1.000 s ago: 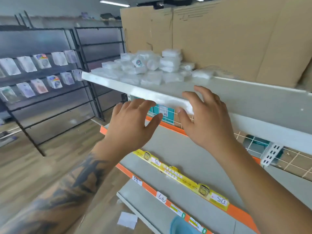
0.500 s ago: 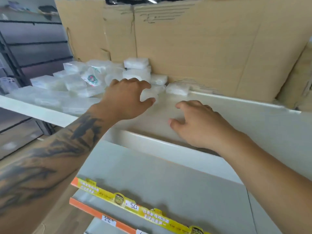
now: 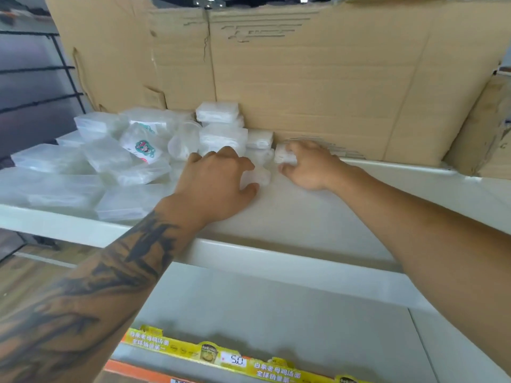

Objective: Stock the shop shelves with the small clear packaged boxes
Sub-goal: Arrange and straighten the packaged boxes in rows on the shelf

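The left hand point(image 3: 218, 183) hides most of one clear box point(image 3: 255, 176). Box pile point(image 3: 55, 189) cut off at frame's left edge. Price strip point(image 3: 232, 359) text blurred.

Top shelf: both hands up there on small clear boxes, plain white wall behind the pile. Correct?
Not quite. The head view shows brown cardboard behind the pile, not a white wall. The rest holds: left hand and right hand each grip a small clear box on the top shelf.
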`<act>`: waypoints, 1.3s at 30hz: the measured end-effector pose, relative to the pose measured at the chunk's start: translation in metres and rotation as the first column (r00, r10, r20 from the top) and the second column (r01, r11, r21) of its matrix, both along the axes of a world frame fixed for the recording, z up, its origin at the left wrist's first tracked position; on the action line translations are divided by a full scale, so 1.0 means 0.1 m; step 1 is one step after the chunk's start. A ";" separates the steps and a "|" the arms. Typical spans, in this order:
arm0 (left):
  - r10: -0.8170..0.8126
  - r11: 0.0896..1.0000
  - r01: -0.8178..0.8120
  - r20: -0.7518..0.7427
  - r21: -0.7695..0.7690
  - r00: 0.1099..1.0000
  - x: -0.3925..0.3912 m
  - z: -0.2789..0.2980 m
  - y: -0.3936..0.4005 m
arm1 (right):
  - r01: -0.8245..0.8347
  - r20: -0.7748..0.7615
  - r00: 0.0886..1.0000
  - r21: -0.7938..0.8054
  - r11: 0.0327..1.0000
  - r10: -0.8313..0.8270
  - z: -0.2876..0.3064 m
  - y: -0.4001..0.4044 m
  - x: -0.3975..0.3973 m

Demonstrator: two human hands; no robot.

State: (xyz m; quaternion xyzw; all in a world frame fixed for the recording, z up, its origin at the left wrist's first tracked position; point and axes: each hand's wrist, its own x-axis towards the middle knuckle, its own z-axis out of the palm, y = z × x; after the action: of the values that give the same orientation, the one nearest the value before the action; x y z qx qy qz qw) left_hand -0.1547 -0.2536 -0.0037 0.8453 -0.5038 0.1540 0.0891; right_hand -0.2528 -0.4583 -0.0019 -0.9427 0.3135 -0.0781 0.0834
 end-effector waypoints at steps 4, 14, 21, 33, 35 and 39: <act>-0.069 0.997 0.069 -0.014 -0.045 0.998 0.02 -0.02 -0.03 | -0.006 0.081 0.997 -0.007 1.000 0.007 0.01 0.02 0.00; -0.173 0.968 0.180 0.053 -0.177 0.983 -0.05 0.08 -0.03 | 0.146 0.176 0.972 0.077 0.986 -0.158 0.09 0.33 -0.57; -0.382 0.891 0.319 -0.152 -0.324 0.911 -0.72 0.08 -0.01 | 0.191 0.420 0.887 0.041 0.981 -0.191 0.12 0.73 -1.58; -0.546 0.768 0.435 -0.126 -0.471 0.828 -3.05 -0.23 0.00 | 0.372 0.622 0.729 -0.011 0.928 -0.285 -0.42 1.25 -4.14; -0.566 0.759 0.448 -0.137 -0.472 0.813 -3.46 -0.31 -0.02 | 0.390 0.641 0.712 -0.020 0.920 -0.288 -0.51 1.31 -4.56; -0.600 0.749 0.476 -0.165 -0.461 0.783 -4.22 -0.50 -0.06 | 0.439 0.685 0.653 0.005 0.899 -0.323 -0.73 1.41 -5.33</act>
State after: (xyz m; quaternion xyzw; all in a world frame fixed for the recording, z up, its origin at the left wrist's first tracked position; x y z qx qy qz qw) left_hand -0.5764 -0.2594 -0.0539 0.6386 -0.6665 0.0881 0.3745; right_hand -0.7858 -0.3177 -0.0751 -0.7663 0.4458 -0.4526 0.0960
